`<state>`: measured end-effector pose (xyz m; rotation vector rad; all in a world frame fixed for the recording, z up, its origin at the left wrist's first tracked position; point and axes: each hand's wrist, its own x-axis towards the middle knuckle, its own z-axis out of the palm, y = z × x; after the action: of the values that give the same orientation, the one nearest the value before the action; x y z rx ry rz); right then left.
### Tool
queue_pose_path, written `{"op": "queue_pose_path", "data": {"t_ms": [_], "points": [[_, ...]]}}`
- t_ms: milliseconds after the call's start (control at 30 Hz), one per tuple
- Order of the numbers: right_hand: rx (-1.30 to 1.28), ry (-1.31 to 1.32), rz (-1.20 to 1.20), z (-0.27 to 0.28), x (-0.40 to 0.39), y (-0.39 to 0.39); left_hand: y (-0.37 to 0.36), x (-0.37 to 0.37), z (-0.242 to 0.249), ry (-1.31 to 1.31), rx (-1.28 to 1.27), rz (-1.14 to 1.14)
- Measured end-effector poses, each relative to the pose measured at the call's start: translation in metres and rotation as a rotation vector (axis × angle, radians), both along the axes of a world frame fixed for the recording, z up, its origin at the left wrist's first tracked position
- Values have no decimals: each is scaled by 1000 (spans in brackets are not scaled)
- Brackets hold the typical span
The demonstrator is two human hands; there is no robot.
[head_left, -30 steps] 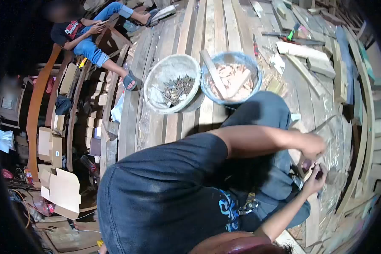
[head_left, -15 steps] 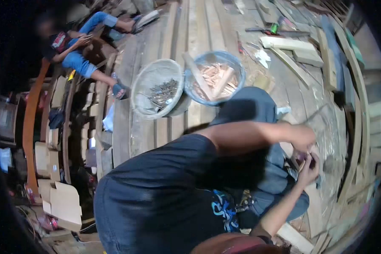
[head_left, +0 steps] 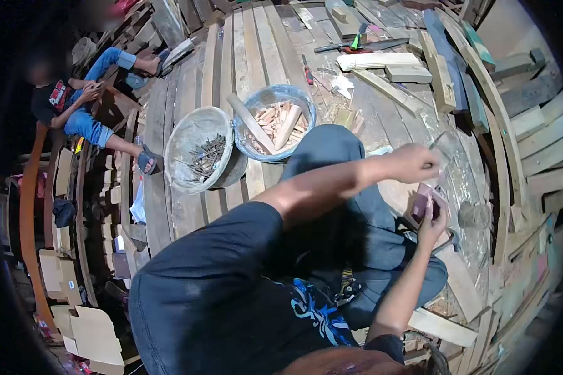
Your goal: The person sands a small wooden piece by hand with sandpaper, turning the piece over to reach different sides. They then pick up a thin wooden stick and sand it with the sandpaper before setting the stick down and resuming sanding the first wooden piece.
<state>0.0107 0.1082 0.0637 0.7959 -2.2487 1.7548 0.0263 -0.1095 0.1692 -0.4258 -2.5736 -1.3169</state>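
Note:
My left hand [head_left: 411, 164] is closed in a fist, raised just above my right hand. A thin dark edge shows beside its fingers, but I cannot make out what it holds. My right hand [head_left: 433, 225] grips a small purplish-brown block [head_left: 422, 201], with fingers along its side. A light board [head_left: 399, 195] lies under the hands, beside my bent knees. Close below the block, a dark metal tool [head_left: 449, 241] is partly hidden by my wrist.
A pale basin [head_left: 176, 134] holds dark nail-like pieces; a blue basin [head_left: 244, 142] holds wood pieces. Beyond lie a red-handled screwdriver [head_left: 308, 74], a green-handled tool [head_left: 356, 41] and loose timber [head_left: 381, 60]. Long planks [head_left: 481, 87] line the right. Another person [head_left: 59, 100] sits at upper left.
My left hand has lifted away from the block, leaving a gap above my right hand. The view has shifted, so the basins and hands appear further left.

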Motion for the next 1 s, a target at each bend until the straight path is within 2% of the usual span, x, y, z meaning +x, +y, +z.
{"op": "queue_pose_path", "data": {"t_ms": [33, 100, 200, 367, 400, 433, 533, 567, 633, 700, 733, 833, 867, 967, 1000], "points": [[10, 16, 32, -3, 2, -2, 10, -1, -6, -13, -84, -26], [-21, -139, 72, -5, 8, -5, 21, 1, -24, -51, -241, -76], [-35, -159, 71, -10, 13, -8, 26, 3, -45, -176, -479, -188], [-80, -184, 151, -2, 14, -1, 21, -12, -68, -235, -356, -321], [-29, -102, 138, 4, 15, 0, 17, -11, -63, -218, -300, -320], [-51, -210, 143, 2, 13, 4, 14, -11, -56, -197, -241, -321], [-244, -262, 142, -4, 4, 8, 16, -8, -47, -258, -256, -287], [-120, -315, 114, -2, 4, 15, 23, -13, -57, -245, -284, -277], [-89, -277, 164, 6, 8, 17, 40, -5, -58, -278, -409, -171], [-65, -214, 142, 1, 3, 21, 54, 12, -54, -301, -287, -36], [-55, -181, 131, -1, 0, 22, 59, 9, -60, -259, -312, -26], [-28, -313, 97, -3, -7, 35, 67, 5, -67, -312, -298, -18], [-96, -311, 101, -13, -13, 40, 69, 0, -86, -273, -231, -4], [-180, -397, 11, -20, -24, 51, 62, 7, -76, -266, -360, -92], [-213, -430, -32, -24, -28, 57, 57, 12, -86, -279, -188, 4]]}}
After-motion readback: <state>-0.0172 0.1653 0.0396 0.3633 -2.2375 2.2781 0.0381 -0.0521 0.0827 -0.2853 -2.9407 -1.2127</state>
